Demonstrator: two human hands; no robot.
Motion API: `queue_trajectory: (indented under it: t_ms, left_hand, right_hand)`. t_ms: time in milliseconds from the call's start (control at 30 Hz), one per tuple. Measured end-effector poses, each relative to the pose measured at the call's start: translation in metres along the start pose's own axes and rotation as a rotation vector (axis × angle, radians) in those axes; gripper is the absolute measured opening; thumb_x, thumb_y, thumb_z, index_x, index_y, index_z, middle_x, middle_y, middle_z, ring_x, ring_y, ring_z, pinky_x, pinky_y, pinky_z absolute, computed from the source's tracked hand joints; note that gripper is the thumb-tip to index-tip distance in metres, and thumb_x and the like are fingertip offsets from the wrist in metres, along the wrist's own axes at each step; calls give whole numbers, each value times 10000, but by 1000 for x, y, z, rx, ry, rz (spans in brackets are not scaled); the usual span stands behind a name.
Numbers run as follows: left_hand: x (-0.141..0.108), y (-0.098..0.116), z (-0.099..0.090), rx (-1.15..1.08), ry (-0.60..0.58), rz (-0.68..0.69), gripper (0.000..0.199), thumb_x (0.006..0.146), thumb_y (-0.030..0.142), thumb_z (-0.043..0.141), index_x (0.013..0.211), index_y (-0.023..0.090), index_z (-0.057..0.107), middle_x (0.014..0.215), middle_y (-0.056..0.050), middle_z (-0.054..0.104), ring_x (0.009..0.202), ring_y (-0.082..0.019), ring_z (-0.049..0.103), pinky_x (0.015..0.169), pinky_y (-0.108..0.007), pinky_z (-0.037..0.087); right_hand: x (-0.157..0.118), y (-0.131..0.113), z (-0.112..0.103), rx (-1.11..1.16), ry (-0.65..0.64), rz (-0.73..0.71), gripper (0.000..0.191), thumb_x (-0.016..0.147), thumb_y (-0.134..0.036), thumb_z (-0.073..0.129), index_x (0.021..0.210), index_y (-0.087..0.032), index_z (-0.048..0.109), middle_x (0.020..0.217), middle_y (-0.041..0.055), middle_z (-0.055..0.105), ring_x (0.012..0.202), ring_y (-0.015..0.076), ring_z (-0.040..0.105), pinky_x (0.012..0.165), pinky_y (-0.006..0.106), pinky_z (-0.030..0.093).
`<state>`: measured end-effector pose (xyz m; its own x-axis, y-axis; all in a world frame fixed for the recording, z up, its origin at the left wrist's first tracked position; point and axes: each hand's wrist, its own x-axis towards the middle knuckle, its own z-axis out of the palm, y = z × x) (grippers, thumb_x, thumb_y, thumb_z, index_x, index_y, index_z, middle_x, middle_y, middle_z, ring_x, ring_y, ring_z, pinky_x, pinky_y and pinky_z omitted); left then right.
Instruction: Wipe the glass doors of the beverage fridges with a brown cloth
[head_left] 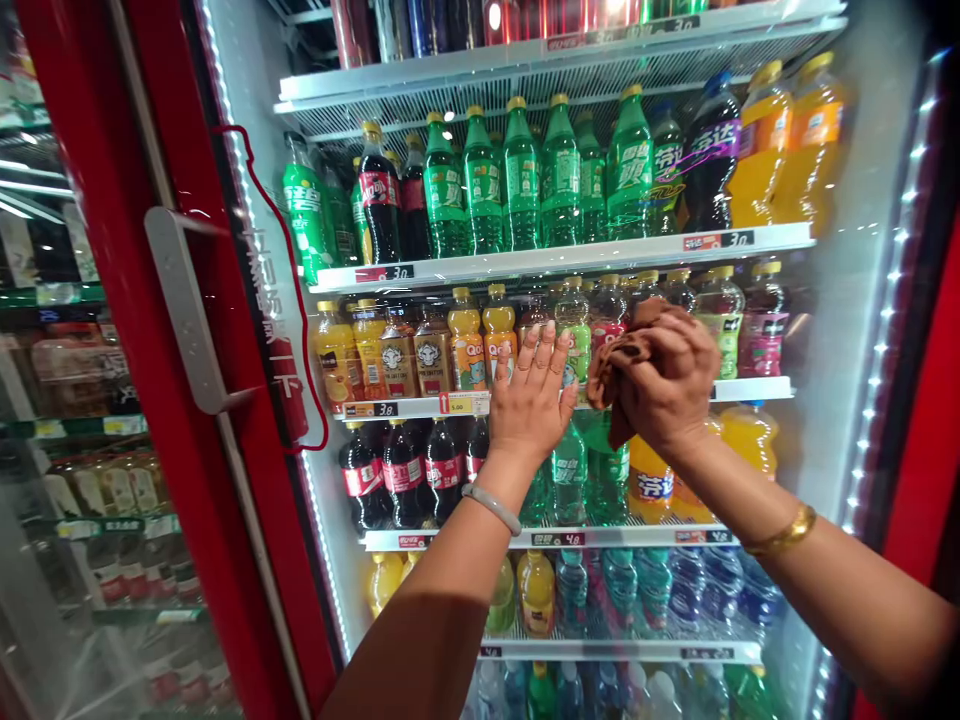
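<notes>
My L hand [530, 400] was open flat, nothing visible in it, seemingly braced on the glass door [264, 310]. My R hand [675, 375] was closed round a brown cloth [616, 368], bunched, creased, soft-looking, just beside the L w/ bottles [485, 190] behind. Keeping it bunched prob. called for a firm grip.

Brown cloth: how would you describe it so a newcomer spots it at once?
Start at the lit drinks cooler with the red frame. In front of its middle shelves, find the right hand, the one with a gold bangle at the wrist. The brown cloth bunched in it is crumpled and dull, unlike the glossy bottles behind it.
</notes>
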<state>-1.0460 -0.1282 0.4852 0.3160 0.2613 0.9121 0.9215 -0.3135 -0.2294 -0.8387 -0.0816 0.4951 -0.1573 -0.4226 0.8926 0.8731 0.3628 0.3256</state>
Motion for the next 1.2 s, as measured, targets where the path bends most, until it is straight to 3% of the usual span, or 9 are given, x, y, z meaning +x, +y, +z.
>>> queue_trajectory:
  t_ms: [200, 367, 467, 667, 733, 833, 967, 1067, 1200]
  left_hand:
    - [1, 1, 0, -35, -13, -26, 676, 1055, 346, 366, 1668, 271, 91, 1735, -18, 182, 1617, -229, 118, 1331, -516, -50]
    - [2, 27, 4, -93, 50, -191, 709, 1052, 353, 372, 1670, 275, 33, 1741, -28, 155, 1620, -270, 79, 1317, -593, -47]
    - [9, 50, 11, -120, 72, -191, 748, 1053, 347, 355, 1662, 234, -64, 1746, -59, 106, 1621, -263, 59, 1314, -597, -50]
    - [22, 79, 33, -182, 28, -25, 719, 1047, 353, 350, 1668, 192, 27, 1737, -55, 165, 1618, -235, 93, 1331, -540, -38]
    - [21, 80, 38, -189, 40, -22, 712, 1051, 376, 356, 1668, 196, 50, 1735, -50, 167, 1618, -224, 94, 1332, -525, -55]
    - [18, 81, 41, -193, 59, -28, 715, 1051, 381, 369, 1668, 197, 58, 1737, -48, 156, 1618, -215, 87, 1332, -512, -66]
    - [17, 81, 41, -165, 35, 16, 742, 1042, 347, 394, 1668, 191, 29, 1736, -49, 154, 1619, -222, 70, 1331, -507, -76]
    - [17, 80, 41, -168, 14, 40, 755, 1039, 344, 402, 1669, 224, 1, 1737, -26, 149, 1618, -240, 66, 1333, -521, -61]
    - [16, 78, 43, -208, 16, 48, 751, 1043, 344, 399, 1666, 262, -12, 1737, -3, 147, 1614, -243, 76, 1339, -529, -28]
  right_hand:
    - [21, 12, 9, 116, -168, -252, 97, 886, -262, 678, 933, -345, 664, 1243, -41, 634, 1326, 224, 506, 1200, 515, 395]
    - [5, 9, -1, 14, -23, 13, 98, 887, -250, 670, 967, -308, 677, 1235, 22, 621, 1301, 279, 535, 1123, 546, 461]
    - [-7, 5, -8, 32, -38, 23, 128, 863, -233, 695, 961, -316, 697, 1224, 22, 632, 1288, 289, 536, 1131, 555, 445]
    - [-3, 90, -27, 150, -354, -255, 23, 888, -317, 683, 902, -321, 700, 1194, -15, 655, 1274, 228, 546, 1145, 492, 457]
    - [-13, 105, -36, 45, -303, -129, 88, 881, -356, 684, 948, -304, 708, 1185, 25, 636, 1269, 258, 547, 1108, 500, 487]
    - [-31, 86, -43, -99, -136, 59, 169, 874, -326, 689, 1040, -301, 700, 1216, 65, 606, 1286, 303, 532, 1081, 538, 490]
    - [-26, 58, -34, 8, -175, -162, 183, 849, -294, 712, 1024, -328, 669, 1249, 30, 613, 1307, 278, 521, 1147, 542, 434]
    - [-9, 83, -24, 132, -257, -339, 171, 837, -327, 701, 1002, -351, 661, 1231, -15, 624, 1307, 244, 527, 1171, 507, 424]
    - [-26, 123, -29, -1, -110, -15, 275, 824, -353, 682, 1096, -314, 683, 1231, 54, 618, 1225, 292, 577, 1088, 525, 480]
